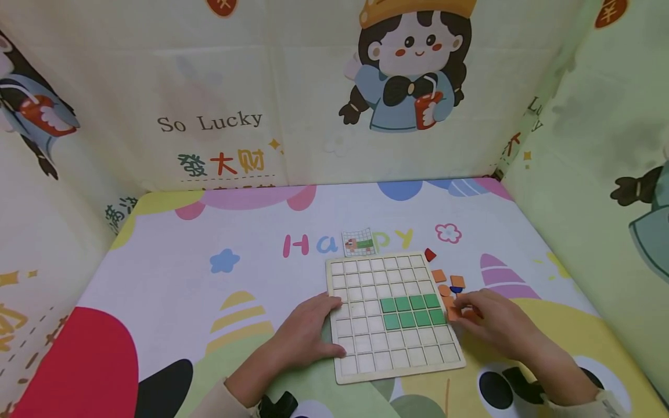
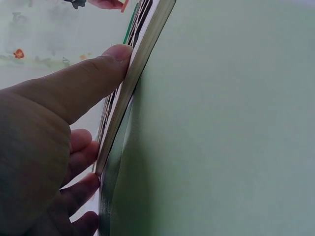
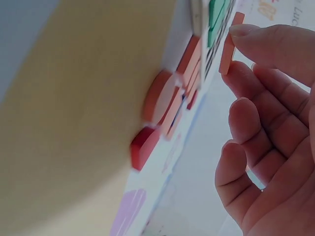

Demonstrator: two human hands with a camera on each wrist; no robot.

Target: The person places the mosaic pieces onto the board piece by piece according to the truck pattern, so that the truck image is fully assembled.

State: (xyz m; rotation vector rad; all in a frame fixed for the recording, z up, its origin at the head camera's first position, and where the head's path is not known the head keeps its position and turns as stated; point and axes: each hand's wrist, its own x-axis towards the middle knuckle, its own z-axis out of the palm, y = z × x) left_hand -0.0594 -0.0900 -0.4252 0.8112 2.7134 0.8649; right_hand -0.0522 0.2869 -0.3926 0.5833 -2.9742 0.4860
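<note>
A square wooden grid board [image 1: 366, 364] lies on the patterned cloth, with two rows of green square tiles [image 1: 410, 312] on its right side. My left hand [image 1: 308, 331] rests at the board's left edge, thumb and forefinger spread, tips on the rim. In the left wrist view the thumb [image 2: 93, 78] lies straight on that rim. My right hand [image 1: 493, 319] is just past the board's right edge. Between thumb and fingertip it pinches a thin orange tile [image 3: 231, 44], seen edge-on in the right wrist view and held above the board.
Beside the board's right edge lie loose orange tiles [image 1: 438, 276], a round orange piece [image 1: 444, 291], a dark blue piece [image 1: 456, 289] and a red piece [image 1: 430, 255]. A small picture card [image 1: 359, 242] lies behind the board. Printed cloth walls [image 1: 303, 116] enclose the table.
</note>
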